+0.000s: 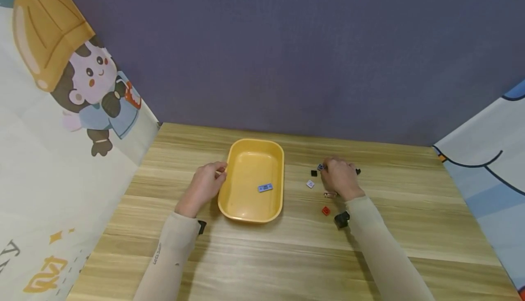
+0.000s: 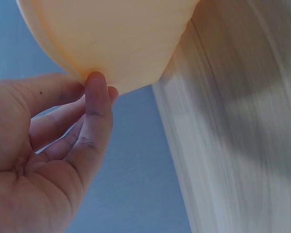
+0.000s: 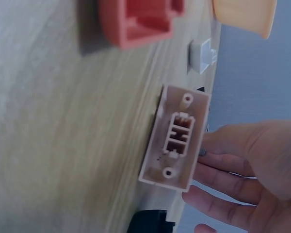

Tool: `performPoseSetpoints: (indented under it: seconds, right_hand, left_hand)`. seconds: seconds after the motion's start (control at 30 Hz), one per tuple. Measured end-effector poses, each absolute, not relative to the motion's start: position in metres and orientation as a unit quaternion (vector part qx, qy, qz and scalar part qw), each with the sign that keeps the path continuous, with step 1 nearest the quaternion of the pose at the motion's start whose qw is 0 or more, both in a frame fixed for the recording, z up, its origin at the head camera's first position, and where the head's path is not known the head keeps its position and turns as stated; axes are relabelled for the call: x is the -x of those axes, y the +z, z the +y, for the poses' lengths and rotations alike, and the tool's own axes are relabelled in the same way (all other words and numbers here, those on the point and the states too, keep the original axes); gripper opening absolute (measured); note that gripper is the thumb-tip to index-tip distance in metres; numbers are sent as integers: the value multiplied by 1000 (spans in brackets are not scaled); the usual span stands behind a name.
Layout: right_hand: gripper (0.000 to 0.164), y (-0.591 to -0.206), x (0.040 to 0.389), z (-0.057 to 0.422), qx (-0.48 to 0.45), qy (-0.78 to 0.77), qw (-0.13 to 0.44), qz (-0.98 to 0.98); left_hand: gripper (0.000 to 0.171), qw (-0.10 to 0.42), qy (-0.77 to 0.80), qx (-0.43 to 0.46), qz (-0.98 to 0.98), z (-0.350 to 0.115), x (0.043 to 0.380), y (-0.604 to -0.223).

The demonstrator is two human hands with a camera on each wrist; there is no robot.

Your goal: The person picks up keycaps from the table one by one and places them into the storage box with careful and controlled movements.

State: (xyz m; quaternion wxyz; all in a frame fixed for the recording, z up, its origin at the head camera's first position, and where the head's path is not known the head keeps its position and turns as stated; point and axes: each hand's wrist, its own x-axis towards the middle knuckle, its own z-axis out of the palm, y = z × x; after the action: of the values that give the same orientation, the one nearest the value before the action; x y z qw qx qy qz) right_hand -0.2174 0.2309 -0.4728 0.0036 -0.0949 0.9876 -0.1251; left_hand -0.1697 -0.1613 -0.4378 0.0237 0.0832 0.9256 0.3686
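My left hand (image 1: 204, 183) pinches the left rim of a yellow plastic tray (image 1: 251, 219) between thumb and fingers; the left wrist view shows the fingertips (image 2: 95, 85) right at its edge. Inside the tray lies a flat blue piece (image 1: 265, 187) with dark markings. To the right of the tray, my right hand (image 1: 341, 177) reaches down to the table, holding a small blue piece (image 1: 321, 167) at its fingertips. The hand mostly hides that piece in the right wrist view. Close by, a pale pink hollow rectangular piece (image 3: 155, 162) rests on its side, its inner ribs showing.
Around the right hand lie a small black piece (image 1: 313, 173), a white piece (image 1: 310, 184), a red piece (image 1: 326, 211) and another black piece (image 1: 358, 171). Behind the wooden table (image 1: 262, 260) rises a dark purple-grey panel (image 1: 287, 55). Printed cloths hang at both sides.
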Motion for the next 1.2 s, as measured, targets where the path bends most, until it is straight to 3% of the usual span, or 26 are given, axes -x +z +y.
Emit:
performPoseSetpoints:
  seconds: [0.27,0.67,0.9,1.2]
  right_hand:
    - [22,-464,214,227,92,-126,-5,988]
    - [20,-430,199,201,178,-119,-107,971]
    - [23,-406,196,172,198,-107,-96,970]
    - [13,-401,199,134,227,-97,-95,964]
  left_hand:
    - [33,20,368,-81,926,-161,170,-439]
    - [34,26,373,-80,924,-162,170,-439]
    - [33,24,374,-80,924,-162,170,-439]
    - [33,18,378,-82,922,-162,170,-439]
